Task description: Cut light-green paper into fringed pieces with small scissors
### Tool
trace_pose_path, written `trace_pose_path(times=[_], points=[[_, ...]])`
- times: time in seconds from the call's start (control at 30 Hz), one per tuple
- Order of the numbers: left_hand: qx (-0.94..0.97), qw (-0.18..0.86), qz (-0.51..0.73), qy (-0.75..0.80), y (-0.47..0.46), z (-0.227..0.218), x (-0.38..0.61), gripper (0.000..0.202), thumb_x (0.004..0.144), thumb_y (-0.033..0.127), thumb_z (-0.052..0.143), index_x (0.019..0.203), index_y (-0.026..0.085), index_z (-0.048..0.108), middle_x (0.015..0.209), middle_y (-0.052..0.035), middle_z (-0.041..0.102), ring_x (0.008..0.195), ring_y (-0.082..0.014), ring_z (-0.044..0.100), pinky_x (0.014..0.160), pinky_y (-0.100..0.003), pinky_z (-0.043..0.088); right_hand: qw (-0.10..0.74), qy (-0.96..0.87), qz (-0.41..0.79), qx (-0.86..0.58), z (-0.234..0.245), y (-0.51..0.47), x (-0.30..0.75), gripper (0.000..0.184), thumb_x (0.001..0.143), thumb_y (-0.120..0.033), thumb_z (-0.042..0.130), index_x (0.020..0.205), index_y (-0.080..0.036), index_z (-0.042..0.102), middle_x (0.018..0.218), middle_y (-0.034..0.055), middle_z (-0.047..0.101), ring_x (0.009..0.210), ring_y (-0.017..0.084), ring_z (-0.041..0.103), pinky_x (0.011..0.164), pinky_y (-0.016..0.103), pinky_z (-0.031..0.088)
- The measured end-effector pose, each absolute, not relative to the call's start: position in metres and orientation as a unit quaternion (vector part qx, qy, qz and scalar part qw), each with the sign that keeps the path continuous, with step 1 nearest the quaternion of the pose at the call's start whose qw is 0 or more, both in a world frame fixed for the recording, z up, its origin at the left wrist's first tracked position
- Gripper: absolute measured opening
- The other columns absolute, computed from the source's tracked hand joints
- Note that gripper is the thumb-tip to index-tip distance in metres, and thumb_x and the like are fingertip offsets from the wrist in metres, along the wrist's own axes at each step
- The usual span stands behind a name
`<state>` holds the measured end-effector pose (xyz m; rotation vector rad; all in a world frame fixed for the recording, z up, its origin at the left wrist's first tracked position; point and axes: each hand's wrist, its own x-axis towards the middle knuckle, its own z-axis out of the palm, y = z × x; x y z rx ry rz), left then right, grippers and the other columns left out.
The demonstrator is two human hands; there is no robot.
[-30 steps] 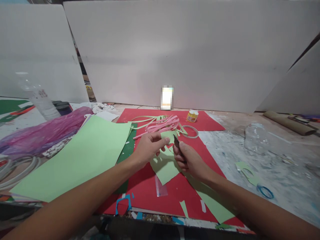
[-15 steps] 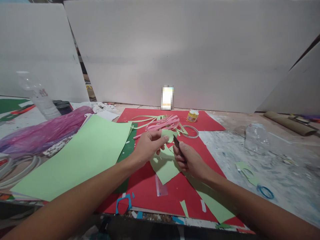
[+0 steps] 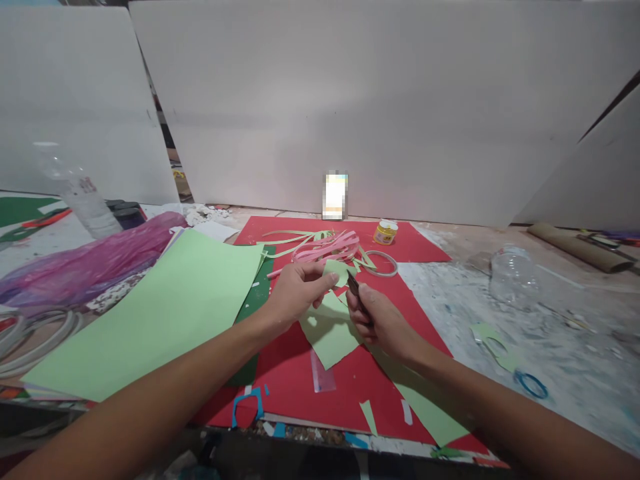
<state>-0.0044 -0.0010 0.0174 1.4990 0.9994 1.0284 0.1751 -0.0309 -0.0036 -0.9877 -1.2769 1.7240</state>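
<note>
My left hand [image 3: 295, 297] pinches a light green paper piece [image 3: 327, 330] by its upper edge, holding it just above the red sheet [image 3: 305, 380]. My right hand [image 3: 377, 320] is closed round a small dark cutting tool [image 3: 354, 287], likely scissors, whose tip meets the green piece beside my left thumb. The paper piece has notches cut into it. Both hands hover over the middle of the red sheet.
A large light green sheet [image 3: 150, 320] lies left, over dark green paper. Pink and green paper strips [image 3: 325, 245], a tape ring [image 3: 383, 263] and a small yellow jar [image 3: 385, 232] sit behind. A purple bag [image 3: 80, 267], plastic bottle [image 3: 80, 197], clear container [image 3: 510, 273] and cardboard tube [image 3: 580, 248] stand around.
Almost nothing differs; my hands and the green piece shift only slightly, with the tool staying at the paper's edge.
</note>
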Motion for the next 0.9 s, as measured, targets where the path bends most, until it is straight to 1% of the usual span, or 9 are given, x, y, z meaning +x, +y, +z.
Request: trace_pose_path(times=[0.17,0.4,0.5,0.7,0.9], points=[[0.618,0.518,0.427,0.409,-0.0001,0.015,-0.0048,0.026,0.08,0.041,0.064,0.071,0.017,0.065,0.051,0.0036,0.045,0.049,-0.0082,0.039,0.047,-0.023,0.03,0.383,-0.505,0.667,-0.392,-0.002,-0.0322,0.1738,0.047,0.087,-0.065,0.046,0.072,-0.021,0.038,0.057,-0.0087,0.027,0.044,0.006,0.017,0.04,0.021,0.015],[0.589,0.542,0.448,0.398,-0.0022,0.0204,-0.0024,0.028,0.08,0.04,0.065,0.065,0.017,0.054,0.055,0.0047,0.045,0.046,-0.0068,0.039,0.046,-0.022,0.033,0.375,-0.509,0.668,-0.393,-0.003,-0.0307,0.1748,0.046,0.087,-0.064,0.045,0.073,-0.021,0.038,0.057,-0.0085,0.027,0.045,0.006,0.019,0.04,0.02,0.017],[0.598,0.53,0.44,0.409,-0.0027,0.0215,-0.002,0.031,0.08,0.04,0.064,0.063,0.017,0.053,0.054,0.0043,0.046,0.046,-0.0068,0.04,0.046,-0.022,0.033,0.379,-0.504,0.666,-0.398,-0.0036,-0.0309,0.1746,0.046,0.086,-0.065,0.046,0.073,-0.021,0.039,0.058,-0.0083,0.028,0.045,0.006,0.019,0.04,0.021,0.017],[0.62,0.51,0.431,0.412,-0.0016,0.0186,-0.0043,0.029,0.081,0.042,0.063,0.067,0.017,0.06,0.053,0.0033,0.045,0.049,-0.008,0.039,0.047,-0.022,0.03,0.397,-0.486,0.667,-0.4,-0.0074,-0.0328,0.1728,0.045,0.087,-0.063,0.046,0.073,-0.021,0.039,0.059,-0.0075,0.029,0.046,0.007,0.02,0.042,0.021,0.017],[0.622,0.507,0.431,0.413,-0.0018,0.0216,-0.0046,0.027,0.08,0.041,0.064,0.068,0.017,0.06,0.055,0.0031,0.046,0.05,-0.0079,0.04,0.047,-0.022,0.03,0.39,-0.501,0.668,-0.388,-0.005,-0.0325,0.1727,0.045,0.088,-0.062,0.046,0.072,-0.021,0.038,0.059,-0.0078,0.026,0.047,0.007,0.018,0.043,0.022,0.016]])
